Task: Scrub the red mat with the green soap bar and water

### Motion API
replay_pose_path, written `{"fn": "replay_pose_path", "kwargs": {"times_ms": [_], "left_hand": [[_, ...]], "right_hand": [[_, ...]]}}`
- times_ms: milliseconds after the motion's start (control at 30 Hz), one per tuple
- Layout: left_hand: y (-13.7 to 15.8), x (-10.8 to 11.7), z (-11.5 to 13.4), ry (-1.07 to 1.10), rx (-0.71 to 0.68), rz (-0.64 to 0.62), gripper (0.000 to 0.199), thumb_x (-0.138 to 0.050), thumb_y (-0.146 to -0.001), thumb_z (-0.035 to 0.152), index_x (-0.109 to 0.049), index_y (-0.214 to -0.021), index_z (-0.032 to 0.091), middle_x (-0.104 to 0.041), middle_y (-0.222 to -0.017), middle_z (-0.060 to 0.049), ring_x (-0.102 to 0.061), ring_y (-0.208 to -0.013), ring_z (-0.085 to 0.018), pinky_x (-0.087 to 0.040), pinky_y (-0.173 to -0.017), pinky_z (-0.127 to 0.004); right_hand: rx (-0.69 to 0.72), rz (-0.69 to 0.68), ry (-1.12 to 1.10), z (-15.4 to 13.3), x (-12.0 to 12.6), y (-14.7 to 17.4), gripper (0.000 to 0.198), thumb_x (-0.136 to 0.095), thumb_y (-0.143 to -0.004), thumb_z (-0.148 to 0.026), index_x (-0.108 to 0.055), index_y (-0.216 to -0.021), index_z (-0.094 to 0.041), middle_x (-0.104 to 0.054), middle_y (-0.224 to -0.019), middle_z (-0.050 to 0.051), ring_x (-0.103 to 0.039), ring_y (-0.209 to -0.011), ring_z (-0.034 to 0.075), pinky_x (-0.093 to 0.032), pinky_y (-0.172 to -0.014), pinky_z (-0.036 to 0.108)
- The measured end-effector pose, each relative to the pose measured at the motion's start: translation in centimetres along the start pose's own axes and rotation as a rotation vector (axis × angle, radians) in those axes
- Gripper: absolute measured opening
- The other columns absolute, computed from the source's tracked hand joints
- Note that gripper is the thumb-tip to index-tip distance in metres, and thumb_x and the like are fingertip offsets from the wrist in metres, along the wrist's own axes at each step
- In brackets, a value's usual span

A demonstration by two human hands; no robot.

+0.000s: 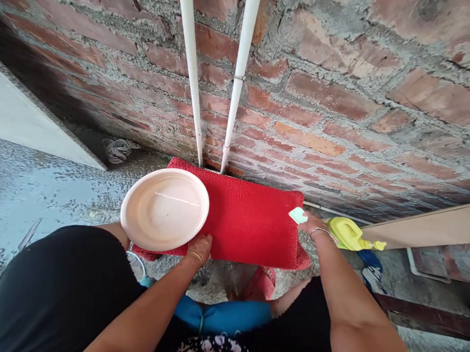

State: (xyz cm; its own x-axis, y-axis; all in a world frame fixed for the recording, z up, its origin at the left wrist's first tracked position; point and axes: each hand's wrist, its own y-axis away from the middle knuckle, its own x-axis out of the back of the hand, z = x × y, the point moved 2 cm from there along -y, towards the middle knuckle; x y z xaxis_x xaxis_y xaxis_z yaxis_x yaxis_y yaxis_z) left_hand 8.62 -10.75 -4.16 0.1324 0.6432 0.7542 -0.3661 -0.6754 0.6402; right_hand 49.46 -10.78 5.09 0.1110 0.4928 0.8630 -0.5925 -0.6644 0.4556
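A red textured mat or cloth [256, 220] lies spread over something low in front of me, its near corners hanging down. On its left end rests a pale pink basin [165, 209] holding some clear water. My left hand [200, 247] is at the mat's near edge, right against the basin's lower right rim; its fingers are mostly hidden, so its grip is unclear. At the mat's right end, my right hand [311, 223] is closed on a small flat mint-green piece [298, 215], held over the mat's edge; its exact kind is unclear.
A yellow jug-shaped bottle [345, 233] lies beyond my right wrist. Two white pipes [233, 101] run down the brick wall [335, 97] behind the mat. Left are a pale slanted panel [31, 116], coiled rope [118, 150] and wet floor [71, 187]. A pink sandal [262, 284] shows below.
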Motion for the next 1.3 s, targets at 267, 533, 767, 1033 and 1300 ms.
{"fn": "replay_pose_path", "kwargs": {"times_ms": [267, 533, 767, 1033, 1300], "left_hand": [[-0.1, -0.3, 0.0, 0.000, -0.004, 0.013, 0.041, -0.065, -0.066, 0.013, -0.057, -0.106, 0.012, -0.063, -0.099, -0.017, -0.063, -0.093, -0.027, -0.050, -0.076, -0.037], [0.0, -0.5, -0.1, 0.023, 0.011, 0.000, 0.041, -0.067, -0.067, 0.017, -0.057, -0.106, 0.013, -0.062, -0.099, -0.017, -0.062, -0.094, -0.027, -0.050, -0.077, -0.038], [-0.2, -0.6, -0.1, 0.026, 0.004, -0.006, 0.043, -0.066, -0.067, 0.014, -0.056, -0.108, 0.012, -0.062, -0.101, -0.018, -0.061, -0.096, -0.029, -0.049, -0.079, -0.040], [0.1, 0.1, 0.0, 0.014, 0.009, -0.013, 0.041, -0.066, -0.066, 0.014, -0.057, -0.107, 0.011, -0.063, -0.101, -0.017, -0.062, -0.096, -0.028, -0.049, -0.079, -0.037], [0.2, 0.5, -0.1, -0.011, 0.022, -0.026, 0.045, -0.070, -0.066, 0.022, -0.055, -0.108, 0.013, -0.064, -0.102, -0.015, -0.064, -0.095, -0.026, -0.049, -0.077, -0.034]], "right_hand": [[0.093, 0.047, -0.128, -9.4, 2.0, 2.3, 0.060, -0.055, -0.076, -0.052, -0.046, -0.131, -0.030, -0.053, -0.116, 0.009, -0.057, -0.102, 0.023, -0.042, -0.082, 0.032], [0.454, 0.116, -0.177, -27.3, -0.2, 4.8, 0.056, -0.046, -0.082, -0.053, -0.038, -0.135, -0.035, -0.047, -0.115, 0.006, -0.054, -0.099, 0.021, -0.039, -0.083, 0.032], [0.231, 0.103, -0.130, -16.2, -0.6, 0.6, 0.057, -0.049, -0.082, -0.054, -0.041, -0.134, -0.034, -0.048, -0.116, 0.008, -0.054, -0.100, 0.023, -0.038, -0.084, 0.033], [-0.371, 0.068, -0.359, 0.1, -2.7, 1.9, 0.069, -0.042, -0.082, -0.057, -0.039, -0.137, -0.016, -0.052, -0.120, 0.022, -0.056, -0.103, 0.032, -0.043, -0.078, 0.041], [0.260, 0.097, -0.322, -19.2, -5.1, 9.8, 0.059, -0.045, -0.084, -0.058, -0.037, -0.136, -0.032, -0.050, -0.116, 0.007, -0.056, -0.097, 0.020, -0.042, -0.079, 0.029]]}}
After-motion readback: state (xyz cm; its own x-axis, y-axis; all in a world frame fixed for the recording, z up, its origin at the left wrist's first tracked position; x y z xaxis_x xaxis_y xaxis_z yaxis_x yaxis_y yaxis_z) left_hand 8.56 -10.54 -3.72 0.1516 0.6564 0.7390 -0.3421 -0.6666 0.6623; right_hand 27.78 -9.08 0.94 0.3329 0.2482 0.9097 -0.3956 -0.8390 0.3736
